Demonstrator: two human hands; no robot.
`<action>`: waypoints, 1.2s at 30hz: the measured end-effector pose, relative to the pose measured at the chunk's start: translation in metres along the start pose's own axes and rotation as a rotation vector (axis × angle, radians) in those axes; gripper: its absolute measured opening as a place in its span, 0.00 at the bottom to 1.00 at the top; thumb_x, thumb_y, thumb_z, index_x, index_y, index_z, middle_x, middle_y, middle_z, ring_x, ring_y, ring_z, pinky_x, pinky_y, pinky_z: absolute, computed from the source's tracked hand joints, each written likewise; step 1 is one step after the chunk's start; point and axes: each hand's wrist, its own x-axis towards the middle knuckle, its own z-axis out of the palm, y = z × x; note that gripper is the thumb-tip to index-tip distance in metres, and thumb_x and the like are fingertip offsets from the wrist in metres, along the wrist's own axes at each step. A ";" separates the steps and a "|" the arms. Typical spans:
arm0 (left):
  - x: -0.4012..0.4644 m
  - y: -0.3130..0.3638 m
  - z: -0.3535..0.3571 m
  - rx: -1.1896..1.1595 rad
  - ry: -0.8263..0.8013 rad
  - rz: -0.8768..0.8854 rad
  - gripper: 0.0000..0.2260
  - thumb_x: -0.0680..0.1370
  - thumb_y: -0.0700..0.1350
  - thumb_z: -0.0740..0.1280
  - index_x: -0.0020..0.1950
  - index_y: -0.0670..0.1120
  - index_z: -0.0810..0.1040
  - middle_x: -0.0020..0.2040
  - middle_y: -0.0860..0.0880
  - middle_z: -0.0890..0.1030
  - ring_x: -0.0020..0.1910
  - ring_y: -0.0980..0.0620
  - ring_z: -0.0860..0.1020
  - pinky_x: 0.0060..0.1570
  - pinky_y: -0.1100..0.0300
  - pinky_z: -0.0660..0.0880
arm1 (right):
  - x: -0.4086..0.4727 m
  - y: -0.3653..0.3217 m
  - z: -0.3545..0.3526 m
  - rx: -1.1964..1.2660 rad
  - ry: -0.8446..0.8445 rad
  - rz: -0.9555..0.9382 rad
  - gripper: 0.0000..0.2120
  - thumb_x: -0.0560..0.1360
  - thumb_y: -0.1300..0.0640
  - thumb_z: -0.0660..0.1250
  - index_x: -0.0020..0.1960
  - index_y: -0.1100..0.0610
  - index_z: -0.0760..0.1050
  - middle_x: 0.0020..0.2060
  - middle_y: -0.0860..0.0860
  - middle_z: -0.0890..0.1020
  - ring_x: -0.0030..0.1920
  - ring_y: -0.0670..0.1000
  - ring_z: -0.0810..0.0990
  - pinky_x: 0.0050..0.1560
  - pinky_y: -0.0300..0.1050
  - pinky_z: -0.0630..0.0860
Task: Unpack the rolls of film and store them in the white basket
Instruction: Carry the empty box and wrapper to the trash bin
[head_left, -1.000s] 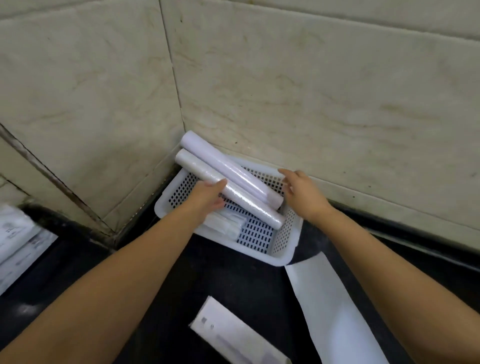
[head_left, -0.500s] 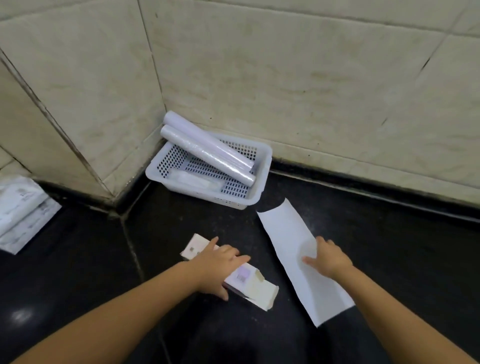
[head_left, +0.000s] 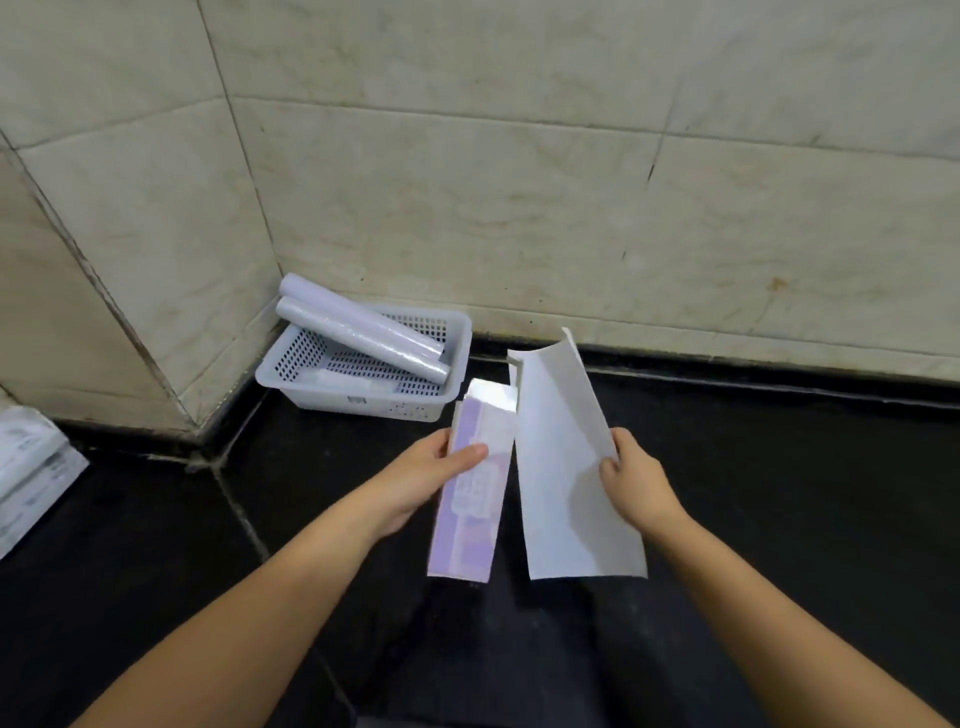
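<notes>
A white perforated basket (head_left: 363, 402) stands in the corner where the two tiled walls meet. Two film rolls (head_left: 358, 332) lie slanted in it, their upper ends sticking out over the left rim, and a small flat white piece lies on the basket's bottom. My left hand (head_left: 431, 473) grips a long, flat, pale purple box (head_left: 475, 499), lifted off the floor with its open end pointing at the basket. My right hand (head_left: 631, 480) holds the right edge of a curled white card sheet (head_left: 563, 467), raised beside the box.
The floor (head_left: 779, 493) is dark and glossy, with beige tiled walls (head_left: 519, 182) behind and to the left. A stack of white printed packets (head_left: 28, 473) lies at the left edge of the floor.
Both hands left the basket and came down to the floor. The left hand has picked up the box and the right hand the white sheet; both are now lifted.
</notes>
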 end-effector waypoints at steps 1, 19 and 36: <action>-0.003 0.001 0.011 -0.020 0.029 0.003 0.20 0.74 0.52 0.70 0.63 0.47 0.74 0.58 0.47 0.82 0.56 0.50 0.81 0.59 0.51 0.75 | -0.013 -0.004 -0.002 0.027 -0.008 -0.011 0.11 0.78 0.59 0.54 0.58 0.51 0.68 0.43 0.46 0.75 0.39 0.44 0.75 0.32 0.36 0.68; -0.065 -0.016 0.450 0.312 -0.733 -0.028 0.17 0.73 0.51 0.70 0.57 0.47 0.72 0.52 0.47 0.82 0.48 0.50 0.82 0.44 0.55 0.80 | -0.394 0.239 -0.181 0.210 0.722 0.635 0.19 0.76 0.64 0.52 0.61 0.53 0.74 0.51 0.52 0.79 0.47 0.53 0.76 0.44 0.42 0.68; -0.315 -0.128 0.887 0.658 -1.403 -0.054 0.20 0.72 0.51 0.72 0.61 0.45 0.73 0.54 0.45 0.82 0.50 0.47 0.82 0.53 0.50 0.78 | -0.822 0.431 -0.235 0.336 1.206 1.274 0.18 0.78 0.65 0.51 0.64 0.58 0.71 0.57 0.57 0.79 0.50 0.52 0.74 0.48 0.41 0.67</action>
